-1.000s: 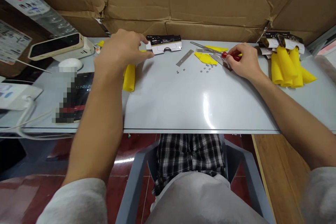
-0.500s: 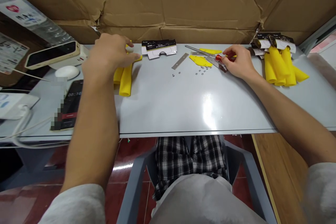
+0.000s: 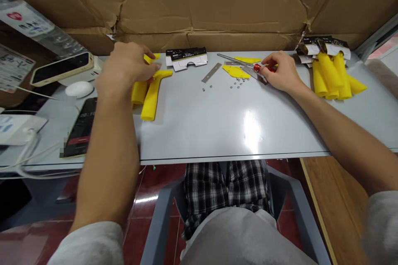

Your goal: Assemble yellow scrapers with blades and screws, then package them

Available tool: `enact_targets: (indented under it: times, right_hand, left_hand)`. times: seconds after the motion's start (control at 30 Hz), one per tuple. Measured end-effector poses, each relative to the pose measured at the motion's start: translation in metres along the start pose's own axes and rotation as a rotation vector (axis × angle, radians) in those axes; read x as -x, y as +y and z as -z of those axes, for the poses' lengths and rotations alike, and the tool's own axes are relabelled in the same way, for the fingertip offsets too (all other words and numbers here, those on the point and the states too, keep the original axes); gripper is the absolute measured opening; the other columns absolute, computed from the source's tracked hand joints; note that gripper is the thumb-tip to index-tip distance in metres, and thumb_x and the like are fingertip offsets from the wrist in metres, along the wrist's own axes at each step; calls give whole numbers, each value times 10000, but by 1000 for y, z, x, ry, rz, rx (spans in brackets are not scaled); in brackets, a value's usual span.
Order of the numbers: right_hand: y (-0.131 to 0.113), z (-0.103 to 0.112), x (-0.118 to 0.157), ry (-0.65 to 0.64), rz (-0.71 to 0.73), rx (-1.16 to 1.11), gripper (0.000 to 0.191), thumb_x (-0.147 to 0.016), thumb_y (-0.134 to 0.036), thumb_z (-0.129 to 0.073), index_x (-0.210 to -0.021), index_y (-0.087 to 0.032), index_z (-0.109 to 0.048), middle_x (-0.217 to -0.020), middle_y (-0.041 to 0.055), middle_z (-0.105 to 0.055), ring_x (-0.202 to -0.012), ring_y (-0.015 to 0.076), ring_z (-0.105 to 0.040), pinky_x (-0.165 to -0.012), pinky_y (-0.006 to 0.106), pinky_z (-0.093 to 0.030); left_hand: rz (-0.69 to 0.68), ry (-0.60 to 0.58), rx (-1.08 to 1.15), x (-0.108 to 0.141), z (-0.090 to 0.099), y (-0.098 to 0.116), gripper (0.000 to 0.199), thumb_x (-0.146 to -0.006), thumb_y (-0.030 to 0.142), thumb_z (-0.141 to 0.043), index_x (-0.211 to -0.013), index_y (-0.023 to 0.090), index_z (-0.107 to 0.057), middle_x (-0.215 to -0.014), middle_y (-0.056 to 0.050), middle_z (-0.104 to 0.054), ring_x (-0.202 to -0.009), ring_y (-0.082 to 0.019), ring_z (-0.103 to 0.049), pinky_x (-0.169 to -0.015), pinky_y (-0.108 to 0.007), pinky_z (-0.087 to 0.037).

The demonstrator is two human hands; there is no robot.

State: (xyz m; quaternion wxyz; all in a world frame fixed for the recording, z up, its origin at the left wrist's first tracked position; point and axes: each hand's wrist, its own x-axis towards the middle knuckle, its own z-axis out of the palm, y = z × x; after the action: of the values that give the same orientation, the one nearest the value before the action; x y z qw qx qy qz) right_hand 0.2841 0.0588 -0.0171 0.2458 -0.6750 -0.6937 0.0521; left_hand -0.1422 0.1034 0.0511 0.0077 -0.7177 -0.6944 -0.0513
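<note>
My left hand (image 3: 126, 64) reaches over the yellow plastic handles at the left of the table. Its fingers are closed on the top of one yellow scraper-like handle (image 3: 151, 98), which has a round grip and a flat wider head; the fingertips are partly hidden. Another yellow handle (image 3: 139, 93) lies beside it under the hand. In my right hand (image 3: 280, 70) is a screwdriver (image 3: 257, 67) with a red handle, its long shaft pointing up-left. Near it lie flat yellow plates (image 3: 236, 72), a metal blade (image 3: 212, 73) and several small nuts or screws (image 3: 239, 84).
Black-and-white packaging card (image 3: 186, 58) stands at the back. Bundled yellow handles with cards (image 3: 331, 74) lie at the right. On the left are a phone (image 3: 81, 128), a white mouse-like object (image 3: 79, 88), cables and a power strip (image 3: 21, 128). Cardboard (image 3: 192, 4) walls the back.
The yellow handle under my left hand has shifted slightly toward me and tilted, showing more of its flat head. My right hand stays in about the same place with the screwdriver.
</note>
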Motion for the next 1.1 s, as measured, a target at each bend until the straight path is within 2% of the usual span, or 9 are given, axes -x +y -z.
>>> enact_targets:
  times: [0.1, 0.27, 0.53, 0.63, 0.7, 0.8, 0.9, 1.0, 1.1]
  right_hand:
    - [-1, 0, 0, -7, -13, -5, 403, -1017, -581, -573, -1254, -299, -737, -1370, 151, -709, -1250, 380, -676, -1168, 573, -520]
    - [-2, 1, 1, -12, -23, 3, 424, -1008, -613, -579, -1244, -304, -746, -1379, 143, -708, -1244, 382, -667, -1162, 592, -531]
    - [-3, 2, 1, -20, -3, 7, 401, -995, -571, -579, -1208, -278, -752, -1329, 157, -702, -1240, 386, -665, -1185, 589, -521]
    - [-3, 3, 1, -18, 4, 4, 396, -992, -572, -582, -1202, -280, -749, -1316, 157, -701, -1241, 390, -658, -1183, 594, -523]
    - [-3, 3, 1, -14, 11, -8, 371, -992, -553, -590, -1183, -279, -751, -1301, 160, -704, -1232, 386, -656, -1181, 597, -524]
    - [-2, 1, 1, -4, 14, -39, 325, -986, -537, -618, -1161, -299, -754, -1276, 155, -708, -1206, 381, -659, -1166, 614, -532]
    - [3, -3, -1, 21, 29, -78, 320, -970, -552, -662, -1129, -290, -756, -1221, 154, -705, -1168, 382, -665, -1137, 632, -545]
    - [8, -8, -5, 66, 78, -131, 302, -948, -513, -712, -1042, -227, -734, -1117, 159, -687, -1117, 371, -667, -1097, 620, -556]
    - [13, -12, -7, 88, 101, -162, 238, -930, -442, -747, -997, -217, -709, -1085, 147, -671, -1072, 338, -658, -1072, 583, -560]
  left_hand:
    - [108, -63, -13, 0, 0, 4, 492, -1003, 442, -732, -1446, 227, -731, -1407, -81, -762, -1298, -315, -672, -1130, -546, -583]
    - [6, -124, -115, -1, 0, 10, 657, -952, 539, -797, -1505, 200, -696, -1459, -99, -741, -1387, -371, -620, -1203, -593, -542]
    - [-6, -200, -191, -8, -12, 6, 671, -860, 289, -869, -1508, 337, -702, -1472, -77, -690, -1245, -341, -660, -1084, -606, -615]
    - [-13, -187, -163, -4, -5, 8, 652, -870, 260, -831, -1507, 315, -704, -1484, -74, -697, -1309, -361, -657, -1125, -612, -585]
    - [-65, -185, -119, 5, 7, 11, 624, -891, 263, -796, -1507, 242, -700, -1426, -79, -747, -1391, -370, -629, -1195, -586, -537]
    - [-165, -136, 123, 21, 29, 18, 600, -905, 370, -764, -1479, 200, -707, -1452, -65, -749, -1320, -328, -696, -1209, -512, -519]
    - [-110, -67, 504, 32, 39, 28, 787, -770, 385, -904, -1510, 239, -681, -1448, -61, -751, -1234, -302, -724, -1162, -534, -527]
    - [-61, -116, 978, 34, 30, 44, 1088, -609, 125, -967, -1625, 242, -595, -1367, -140, -767, -1130, -302, -747, -1148, -604, -523]
    - [-112, -247, 1317, 34, 9, 66, 1178, -619, 49, -971, -1687, 247, -515, -1298, -160, -769, -1080, -257, -748, -1075, -499, -585]
